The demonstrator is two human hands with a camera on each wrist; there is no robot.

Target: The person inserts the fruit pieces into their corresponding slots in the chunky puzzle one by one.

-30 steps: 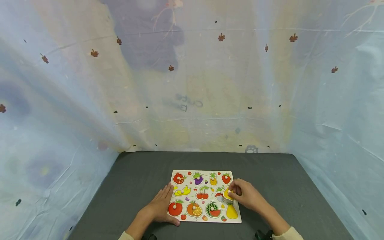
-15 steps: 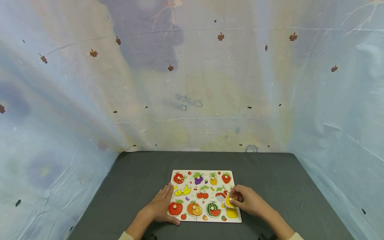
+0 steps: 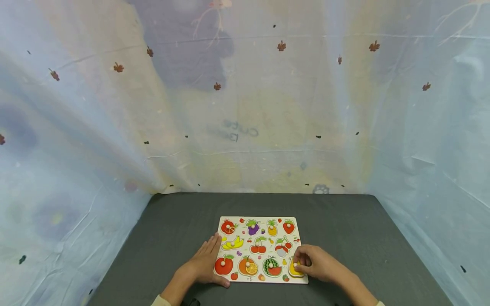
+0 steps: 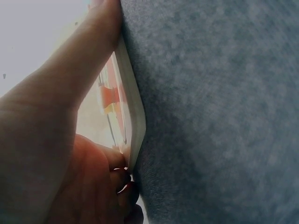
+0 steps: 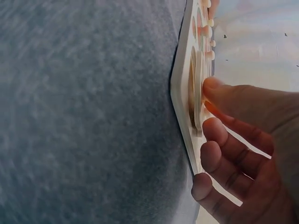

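Observation:
A pale wooden fruit puzzle board [image 3: 304,279] lies flat on the dark table. My right hand [image 3: 320,263] pinches the knob of a yellow pear piece [image 3: 294,272] between thumb and fingers, over the pear recess in the board's lower right corner. In the right wrist view the puzzle piece [image 5: 198,93] stands slightly proud of the board, tilted at its recess; the other fingers are loosely bent beside the board's edge [image 5: 180,88]. My left hand [image 3: 203,263] rests along the board's left side with fingers extended, its thumb at the near corner. The left wrist view shows it against the edge [image 4: 133,107].
Knobbed pieces fill other places on the board, among them a watermelon [image 3: 272,267], an orange [image 3: 247,266] and bananas [image 3: 232,243]. The red fruit picture [image 3: 282,246] has a pale grey patch. The grey table [image 3: 183,221] meets a patterned curtain [image 3: 260,170] behind.
My right hand has moved down toward the near right corner, bringing the yellow pear piece from beside the red fruit picture onto the pear recess. My left hand stays put.

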